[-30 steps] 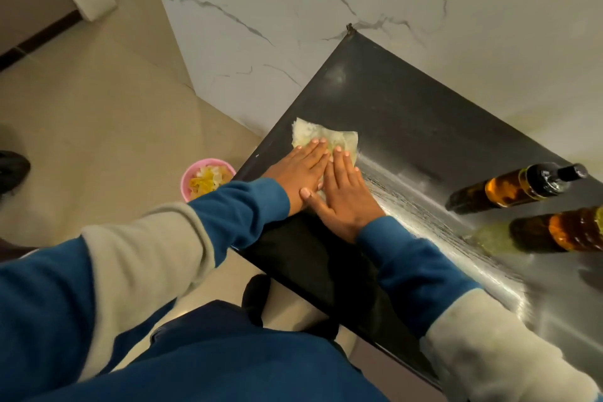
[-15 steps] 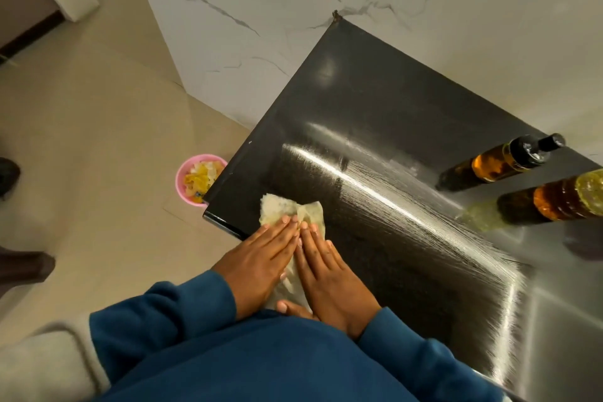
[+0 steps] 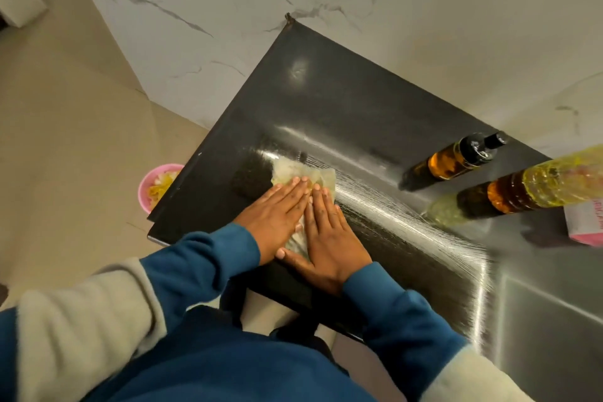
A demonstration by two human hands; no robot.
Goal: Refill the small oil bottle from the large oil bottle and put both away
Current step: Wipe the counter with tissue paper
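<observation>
The small oil bottle (image 3: 456,158), dark glass with a black cap, stands at the right of the black counter (image 3: 326,101) near the wall. Beside it, closer to me, stands the large clear oil bottle (image 3: 535,188) with amber and yellow oil. My left hand (image 3: 277,215) and my right hand (image 3: 326,235) lie flat side by side, pressing a pale, oil-soaked paper towel (image 3: 303,174) onto the counter near its front left part. The bottles are well to the right of both hands.
A pink bowl (image 3: 153,186) with yellow scraps sits on the beige floor left of the counter. A pink-and-white box (image 3: 584,222) lies at the right edge. A marble wall runs behind the counter. Oily streaks shine across the counter's middle.
Both hands have slid the paper towel away from me again, after drawing it toward the counter's front edge half a second ago. The bottles have not moved.
</observation>
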